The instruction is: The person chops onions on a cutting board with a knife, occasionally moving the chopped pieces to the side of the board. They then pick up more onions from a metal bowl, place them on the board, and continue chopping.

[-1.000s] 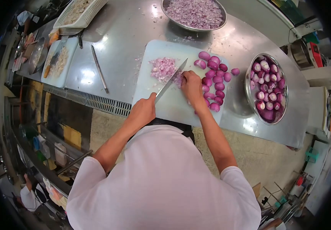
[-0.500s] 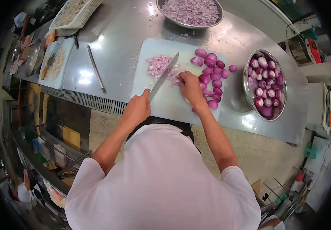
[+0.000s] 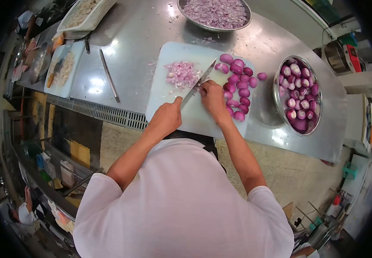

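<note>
My left hand [image 3: 166, 117] is wrapped round the handle of a knife [image 3: 199, 81], whose blade slants up and right over a white cutting board [image 3: 164, 56]. Close to the blade's right side, my right hand [image 3: 212, 96] has its fingers bent together over a small purple onion piece, mostly hidden under the fingertips. Chopped onion [image 3: 182, 75] lies in a heap on the board left of the blade. Several peeled purple onions [image 3: 243, 85] are grouped on the board's right part, beside my right hand, with one [image 3: 261, 76] just off its edge.
A metal bowl of peeled onions [image 3: 277, 96] stands at right. Another bowl [image 3: 214, 29], full of chopped onion, is at the top. A metal rod [image 3: 109, 75] lies on the steel table [image 3: 130, 38]. Farther left are a second board [image 3: 78, 53] and a white basket [image 3: 92, 21].
My left hand and the knife have moved right, bringing the blade up against my right hand's fingers and away from the chopped heap. My right hand has barely shifted.
</note>
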